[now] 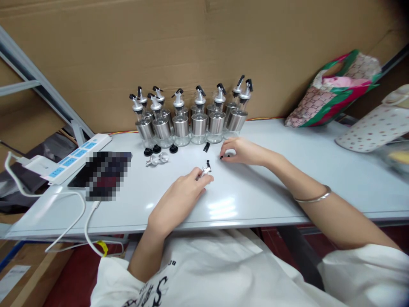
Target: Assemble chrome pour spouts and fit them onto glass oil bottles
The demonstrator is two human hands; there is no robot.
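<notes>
My left hand (183,197) rests on the white table (262,192) with its fingers pinched on a small silver pourer spout (206,169) with a black tip. My right hand (240,151) lies farther back with its fingertips curled down onto a tiny black part (221,157). A loose black lever piece (206,147) lies just left of that hand. Several glass and steel oil bottles (191,117) with pourer tops stand in a row at the back. Two silver spouts (157,159) and three black caps (156,149) lie in front of the bottles.
A white power strip (75,157) and a phone (104,170) with a white cable lie at the table's left. A colourful bag (335,87) and a dotted white container (373,125) sit at the right. Cardboard forms the back wall.
</notes>
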